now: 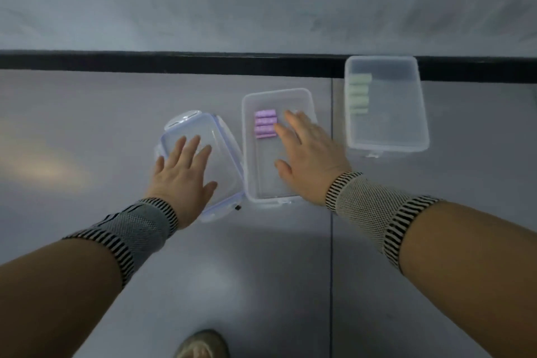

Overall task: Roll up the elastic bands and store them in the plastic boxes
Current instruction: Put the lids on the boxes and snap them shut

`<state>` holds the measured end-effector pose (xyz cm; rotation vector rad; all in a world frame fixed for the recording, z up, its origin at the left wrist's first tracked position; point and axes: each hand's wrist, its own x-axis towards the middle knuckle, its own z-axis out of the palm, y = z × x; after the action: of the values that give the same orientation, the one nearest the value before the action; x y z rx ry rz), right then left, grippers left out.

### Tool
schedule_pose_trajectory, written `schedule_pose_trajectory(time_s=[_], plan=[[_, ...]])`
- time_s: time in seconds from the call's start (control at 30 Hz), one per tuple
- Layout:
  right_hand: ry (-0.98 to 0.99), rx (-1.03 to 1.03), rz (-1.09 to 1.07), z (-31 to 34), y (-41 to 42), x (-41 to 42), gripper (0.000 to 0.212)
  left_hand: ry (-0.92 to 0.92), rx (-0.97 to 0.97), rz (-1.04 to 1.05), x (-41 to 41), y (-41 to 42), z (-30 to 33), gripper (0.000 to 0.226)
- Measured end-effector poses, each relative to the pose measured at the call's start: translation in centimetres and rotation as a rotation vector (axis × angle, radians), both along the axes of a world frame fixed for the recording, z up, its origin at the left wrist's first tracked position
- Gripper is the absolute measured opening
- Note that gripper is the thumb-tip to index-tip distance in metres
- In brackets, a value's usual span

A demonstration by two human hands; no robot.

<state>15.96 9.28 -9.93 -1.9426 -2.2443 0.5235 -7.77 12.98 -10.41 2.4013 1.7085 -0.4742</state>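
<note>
Our left hand point(181, 176) lies spread over the clear lid point(200, 160), our right hand point(308, 151) hovers spread above the middle box point(250, 171) holding purple rolled bands point(265, 124), and green rolls point(359, 93) fill the right box point(406, 131).

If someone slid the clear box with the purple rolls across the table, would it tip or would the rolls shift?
The middle box looks low and wide, so tipping seems unlikely. It is thin clear plastic and mostly empty, so probably light and easy to slide. The purple rolls are round and lie loose in one end, so they may roll or shift.
</note>
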Motion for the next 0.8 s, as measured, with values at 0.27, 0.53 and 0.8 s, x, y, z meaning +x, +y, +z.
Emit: schedule_pose_trajectory(time_s=[0.27,0.53,0.8], plan=[[0.055,-0.166,0.185,-3.2,0.5,-14.7,0.071,-0.108,-0.088,0.331,-10.8,-0.8,-3.4,0.071],[-0.119,-0.353,0.172,-9.4,0.7,-19.1,0.076,-0.143,-0.263,0.313,-12.1,-0.5,-7.4,0.064],[-0.180,-0.320,0.184,-11.4,0.1,-19.6,0.073,-0.201,-0.279,0.292,-12.3,-1.3,-9.4,0.059]])
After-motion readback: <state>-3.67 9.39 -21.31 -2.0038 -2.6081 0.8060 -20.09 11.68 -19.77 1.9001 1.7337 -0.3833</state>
